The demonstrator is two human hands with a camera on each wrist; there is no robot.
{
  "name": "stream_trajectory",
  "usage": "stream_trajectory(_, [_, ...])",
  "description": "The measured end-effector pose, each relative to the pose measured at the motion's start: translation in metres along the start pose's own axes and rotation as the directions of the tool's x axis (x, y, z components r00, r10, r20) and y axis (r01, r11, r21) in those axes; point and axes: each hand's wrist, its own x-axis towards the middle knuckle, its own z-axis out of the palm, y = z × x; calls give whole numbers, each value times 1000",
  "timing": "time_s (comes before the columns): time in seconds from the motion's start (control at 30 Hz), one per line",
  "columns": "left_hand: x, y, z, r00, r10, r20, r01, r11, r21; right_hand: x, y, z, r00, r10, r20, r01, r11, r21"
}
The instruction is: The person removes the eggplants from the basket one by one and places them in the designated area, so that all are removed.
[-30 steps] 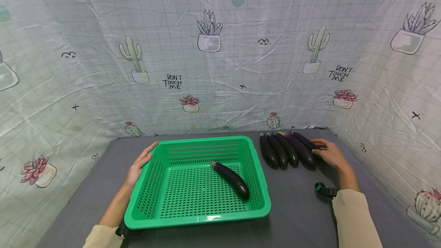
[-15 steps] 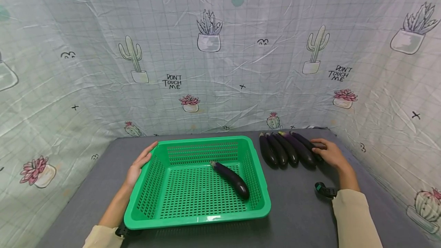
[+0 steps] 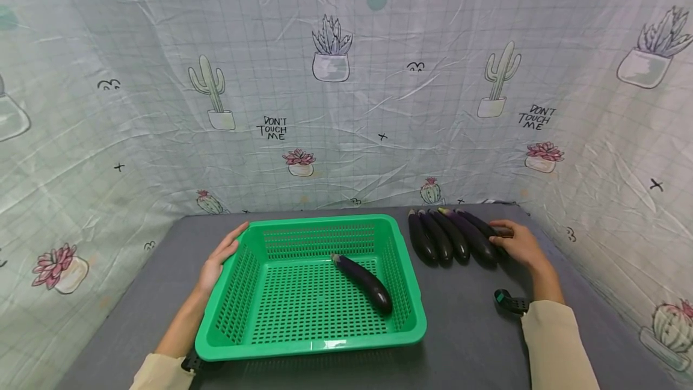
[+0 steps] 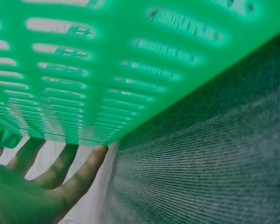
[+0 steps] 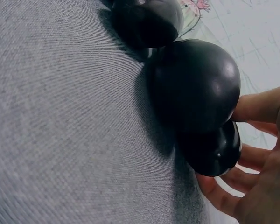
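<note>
A green perforated plastic basket [image 3: 314, 351] has one dark purple eggplant [image 3: 364, 281] lying slantwise inside it. Along the basket's left side my left hand [image 3: 213, 266] rests with fingers extended; the left wrist view shows these fingers [image 4: 86, 170] spread against the slotted wall. To the right of the basket, several eggplants [image 3: 453, 236] lie side by side in a row. My right hand [image 3: 522, 244] holds the outermost eggplant [image 3: 476, 221] of that row. In the right wrist view, thumb and curled fingers close around its rounded end [image 5: 214, 151], beside a thicker eggplant [image 5: 198, 84].
Everything stands on a dark grey cloth-covered table [image 3: 460, 330]. A pale curtain [image 3: 346, 107] printed with potted cacti encloses the back and both sides, close behind the eggplant row. The basket's raised rim lies between the two hands.
The blunt end of the outermost eggplant shows more below my right fingers than a second ago. My left hand and the basket have stayed put; the head view has shifted very slightly.
</note>
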Motion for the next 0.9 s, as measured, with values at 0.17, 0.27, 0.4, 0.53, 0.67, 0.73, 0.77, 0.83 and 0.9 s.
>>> stream_trajectory(0.17, [0, 0, 0, 1000, -5, 11, 5, 1000, -20, -2, -1, -1, 1000, -8, 8, 8, 1000, 14])
stream_trajectory(0.27, [1, 0, 1, 1000, -4, 0, 4, 1000, 1, -3, -2, -1, 1000, -21, 6, 21, 999, 31])
stream_trajectory(0.4, [0, 0, 0, 1000, -5, -11, 5, 999, 37, -3, -1, -1, 1000, -28, 7, 28, 999, 31])
stream_trajectory(0.53, [-1, -1, -1, 1000, -6, -26, 8, 997, 77, -1, 0, 0, 1000, -25, 0, 25, 999, 29])
stream_trajectory(0.67, [-1, -1, -1, 999, -7, -38, 10, 995, 95, -1, 0, 0, 1000, -10, -8, 10, 1000, 25])
stream_trajectory(0.73, [-1, 0, -1, 999, -10, -32, 12, 997, 77, -1, -1, 0, 1000, -3, -6, 3, 1000, 22])
stream_trajectory(0.77, [0, 0, -1, 999, -12, -33, 14, 997, 79, -2, -2, 0, 1000, -2, -4, 2, 1000, 21])
stream_trajectory(0.83, [0, 0, -1, 1000, -15, -26, 17, 998, 68, -3, -3, -1, 1000, 0, 1, 0, 1000, 15])
stream_trajectory(0.9, [2, 0, 0, 999, -10, -38, 14, 995, 103, -4, -4, -1, 1000, -2, 4, 2, 1000, 16])
